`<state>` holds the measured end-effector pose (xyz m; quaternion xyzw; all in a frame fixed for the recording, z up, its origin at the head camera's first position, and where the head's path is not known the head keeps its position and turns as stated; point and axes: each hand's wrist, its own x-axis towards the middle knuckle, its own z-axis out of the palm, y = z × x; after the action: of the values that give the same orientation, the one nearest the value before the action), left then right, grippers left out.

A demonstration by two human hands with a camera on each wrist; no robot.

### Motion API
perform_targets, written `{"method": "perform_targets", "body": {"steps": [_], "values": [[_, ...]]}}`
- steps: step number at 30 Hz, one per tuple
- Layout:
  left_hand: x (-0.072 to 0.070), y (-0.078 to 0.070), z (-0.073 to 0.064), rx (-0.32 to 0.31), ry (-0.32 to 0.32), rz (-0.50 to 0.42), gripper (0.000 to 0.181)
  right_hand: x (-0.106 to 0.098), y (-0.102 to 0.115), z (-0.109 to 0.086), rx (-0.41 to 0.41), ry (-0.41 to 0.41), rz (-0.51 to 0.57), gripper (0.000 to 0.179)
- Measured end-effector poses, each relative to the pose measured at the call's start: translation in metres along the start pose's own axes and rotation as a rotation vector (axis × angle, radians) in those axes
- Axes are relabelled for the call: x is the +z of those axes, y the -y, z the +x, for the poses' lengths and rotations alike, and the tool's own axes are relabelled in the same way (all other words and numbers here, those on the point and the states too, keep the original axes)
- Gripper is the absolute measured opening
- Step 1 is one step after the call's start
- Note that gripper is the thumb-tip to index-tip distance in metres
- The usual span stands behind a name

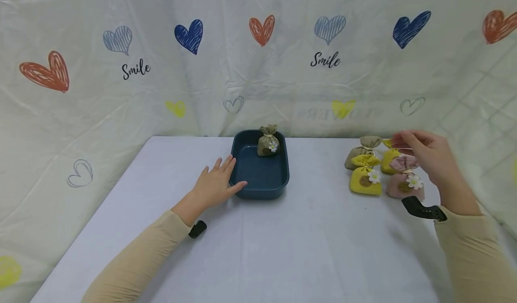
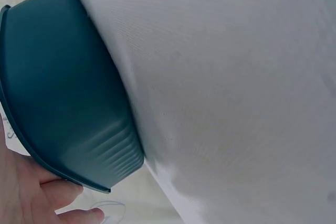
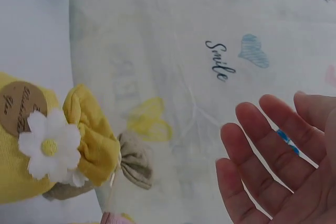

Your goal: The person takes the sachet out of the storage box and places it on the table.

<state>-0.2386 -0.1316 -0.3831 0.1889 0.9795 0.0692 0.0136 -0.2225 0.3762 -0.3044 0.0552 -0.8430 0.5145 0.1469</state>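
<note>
My left hand, fingers spread, rests at the left rim of a dark teal rectangular bin. The left wrist view shows its fingers right at the rim. Inside the bin, at the far right, stands a small olive drawstring pouch with a white flower. My right hand hovers over a group of similar pouches, its fingers loosely bent and holding nothing. In this group are a front yellow pouch, a pink pouch, an olive pouch and a rear yellow pouch, partly hidden.
The table has a white cover. Directly behind its far edge hangs a pale curtain printed with hearts and "Smile". Black wrist mounts stick out below both sleeves.
</note>
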Motion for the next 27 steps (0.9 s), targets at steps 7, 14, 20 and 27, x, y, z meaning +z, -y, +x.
{"method": "perform_targets", "body": {"steps": [7,14,20,27], "values": [[0.001,0.001,0.001,-0.002,0.000,0.011,0.091,0.023,0.015,0.009,-0.043,0.060,-0.030,0.030],[0.002,0.000,0.002,0.003,-0.002,0.007,0.090,0.044,0.026,0.021,-0.057,0.132,0.017,0.023],[0.001,-0.001,0.001,-0.001,-0.010,0.018,0.090,0.066,0.037,0.030,-0.046,0.229,-0.035,0.041],[0.001,0.000,0.001,0.002,-0.011,0.013,0.090,0.090,0.044,0.039,-0.128,0.307,-0.081,0.041]]}}
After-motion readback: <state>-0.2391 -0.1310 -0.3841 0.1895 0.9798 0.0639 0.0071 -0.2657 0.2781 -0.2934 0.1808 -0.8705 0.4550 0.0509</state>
